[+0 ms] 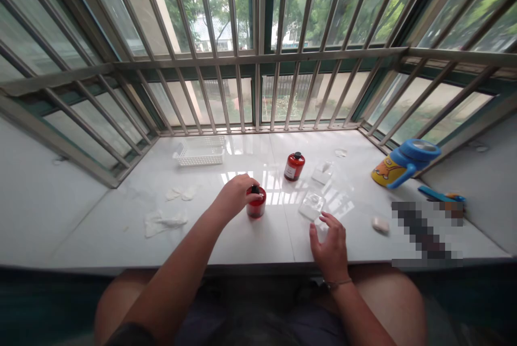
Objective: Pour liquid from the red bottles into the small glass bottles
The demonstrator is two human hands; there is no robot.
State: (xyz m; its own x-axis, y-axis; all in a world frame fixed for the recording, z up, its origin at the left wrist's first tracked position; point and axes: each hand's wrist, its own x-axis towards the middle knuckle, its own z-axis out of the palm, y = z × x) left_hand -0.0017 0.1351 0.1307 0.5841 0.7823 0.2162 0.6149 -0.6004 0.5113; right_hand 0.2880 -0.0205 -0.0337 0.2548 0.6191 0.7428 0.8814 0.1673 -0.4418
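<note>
My left hand (238, 192) is closed round the black cap of a red glass bottle (256, 209), which stands upright on the white ledge. My right hand (330, 238) is open, its thumb and fingers apart. It rests just in front of a clear square glass bottle (312, 206); whether a fingertip touches it I cannot tell. Behind that lies another clear glass piece (322, 172). A second red bottle (294, 168), with a white label and a black cap, stands upright farther back.
At the back left sits a white plastic basket (200, 152). Crumpled white tissues (165, 223) lie on the left. To the right are a blue and yellow cup (404, 164), a small pale block (380, 225) and a blue item (438, 194). Metal window bars (258, 59) enclose the ledge.
</note>
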